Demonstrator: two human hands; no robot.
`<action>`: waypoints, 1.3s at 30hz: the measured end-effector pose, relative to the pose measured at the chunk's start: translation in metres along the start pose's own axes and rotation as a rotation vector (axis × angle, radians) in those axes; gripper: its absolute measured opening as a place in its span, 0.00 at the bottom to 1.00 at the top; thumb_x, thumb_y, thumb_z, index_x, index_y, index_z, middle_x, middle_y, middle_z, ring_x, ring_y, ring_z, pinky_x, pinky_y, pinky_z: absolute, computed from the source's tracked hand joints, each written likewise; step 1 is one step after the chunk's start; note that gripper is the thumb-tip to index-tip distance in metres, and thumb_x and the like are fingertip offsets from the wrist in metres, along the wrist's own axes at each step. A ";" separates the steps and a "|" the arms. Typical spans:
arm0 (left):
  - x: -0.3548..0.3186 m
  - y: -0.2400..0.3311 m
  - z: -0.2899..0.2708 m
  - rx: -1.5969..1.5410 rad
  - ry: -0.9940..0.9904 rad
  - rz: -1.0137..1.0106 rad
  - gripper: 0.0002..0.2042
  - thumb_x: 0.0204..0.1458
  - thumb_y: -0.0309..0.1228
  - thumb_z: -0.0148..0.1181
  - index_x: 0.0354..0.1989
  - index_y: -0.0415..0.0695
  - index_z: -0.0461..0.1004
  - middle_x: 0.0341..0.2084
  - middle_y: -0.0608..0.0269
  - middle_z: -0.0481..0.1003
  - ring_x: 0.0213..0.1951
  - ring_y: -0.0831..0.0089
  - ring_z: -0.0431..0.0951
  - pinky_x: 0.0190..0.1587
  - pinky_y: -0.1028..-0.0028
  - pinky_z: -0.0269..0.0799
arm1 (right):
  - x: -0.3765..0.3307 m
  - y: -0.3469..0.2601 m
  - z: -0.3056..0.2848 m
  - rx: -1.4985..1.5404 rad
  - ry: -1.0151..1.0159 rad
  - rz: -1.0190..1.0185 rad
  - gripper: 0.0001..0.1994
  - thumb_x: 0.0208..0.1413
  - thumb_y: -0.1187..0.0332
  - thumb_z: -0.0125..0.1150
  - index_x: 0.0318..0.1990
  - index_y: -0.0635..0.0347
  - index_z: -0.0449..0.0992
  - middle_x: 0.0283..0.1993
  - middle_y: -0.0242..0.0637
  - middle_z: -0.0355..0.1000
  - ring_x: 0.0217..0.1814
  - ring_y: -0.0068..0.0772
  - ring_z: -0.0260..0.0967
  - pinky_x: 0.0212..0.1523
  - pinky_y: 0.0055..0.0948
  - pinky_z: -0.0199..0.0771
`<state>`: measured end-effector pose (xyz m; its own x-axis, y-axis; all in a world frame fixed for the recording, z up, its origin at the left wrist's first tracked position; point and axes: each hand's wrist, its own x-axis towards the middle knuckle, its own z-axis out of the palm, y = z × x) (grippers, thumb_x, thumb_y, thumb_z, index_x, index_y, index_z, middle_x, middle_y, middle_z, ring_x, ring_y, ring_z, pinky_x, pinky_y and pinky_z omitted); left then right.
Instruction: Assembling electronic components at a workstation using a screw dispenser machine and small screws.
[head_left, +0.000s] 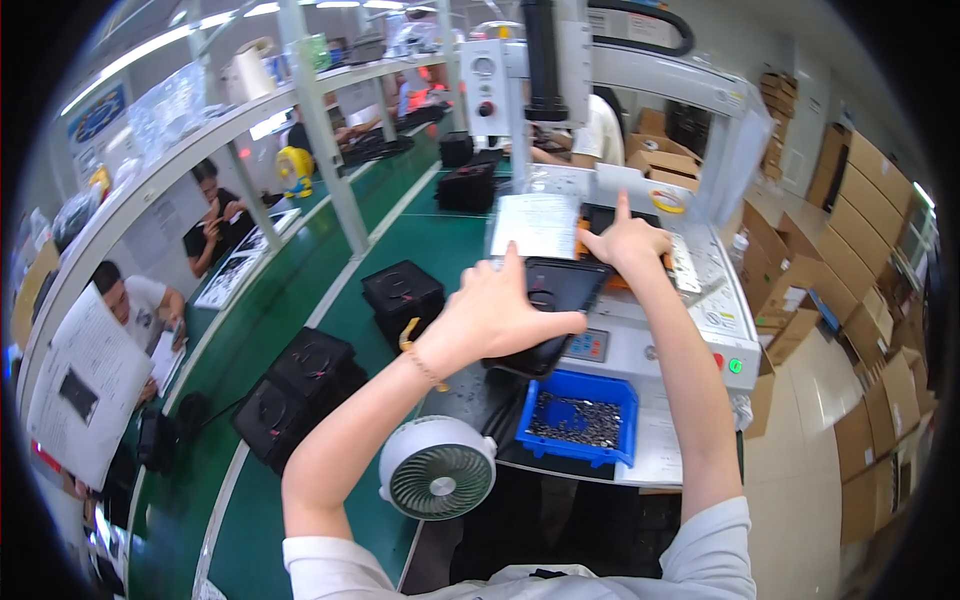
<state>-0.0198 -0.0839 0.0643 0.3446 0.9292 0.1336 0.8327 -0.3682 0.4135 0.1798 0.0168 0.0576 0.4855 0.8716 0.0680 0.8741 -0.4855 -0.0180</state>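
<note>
Near edge: white fan [437, 468], then a blue bin [578, 417] of small dark parts on the table [660, 455].

Left hand [497, 310] is on the black panel [556, 300]: thumb up along its left edge, fingers laid over its near-left part, partly closed on it. The panel sits tilted on the machine [700, 300], long axis running from near-left up to far-right.

Right hand [625, 243] is just past the panel's far end, index finger pointing straight up, other fingers curled. Can't tell if it grips the far edge or only rests on the orange fixture [583, 243] there.

Left hand has the firmer hold; panel lies between both hands.

Further out: paper sheet [536, 225], black boxes [400, 297] on the green conveyor [330, 300], cartons [880, 200] to the right.
</note>
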 end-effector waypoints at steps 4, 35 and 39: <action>-0.016 -0.007 -0.008 -0.070 0.045 0.020 0.61 0.34 0.64 0.67 0.65 0.22 0.48 0.51 0.24 0.66 0.56 0.40 0.67 0.61 0.59 0.63 | -0.002 0.057 0.002 0.556 0.208 -0.228 0.42 0.58 0.38 0.43 0.71 0.61 0.48 0.52 0.61 0.72 0.57 0.56 0.70 0.60 0.45 0.65; -0.067 0.035 0.063 -0.056 -0.099 0.361 0.56 0.36 0.59 0.66 0.64 0.24 0.50 0.42 0.32 0.67 0.44 0.42 0.70 0.48 0.56 0.70 | -0.185 0.177 0.131 2.128 -0.378 -0.553 0.30 0.68 0.58 0.46 0.70 0.67 0.48 0.59 0.49 0.68 0.49 0.39 0.77 0.46 0.36 0.81; -0.085 0.032 0.062 -0.035 -0.169 0.343 0.58 0.36 0.59 0.66 0.65 0.23 0.48 0.40 0.37 0.65 0.42 0.49 0.68 0.43 0.61 0.69 | -0.193 0.157 0.135 2.166 -0.476 -0.453 0.27 0.68 0.63 0.44 0.67 0.73 0.52 0.60 0.49 0.67 0.50 0.36 0.76 0.43 0.35 0.84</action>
<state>0.0041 -0.1769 0.0100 0.6701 0.7325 0.1202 0.6420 -0.6532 0.4014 0.2256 -0.2181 -0.0926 -0.0068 0.9757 0.2192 -0.5659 0.1769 -0.8053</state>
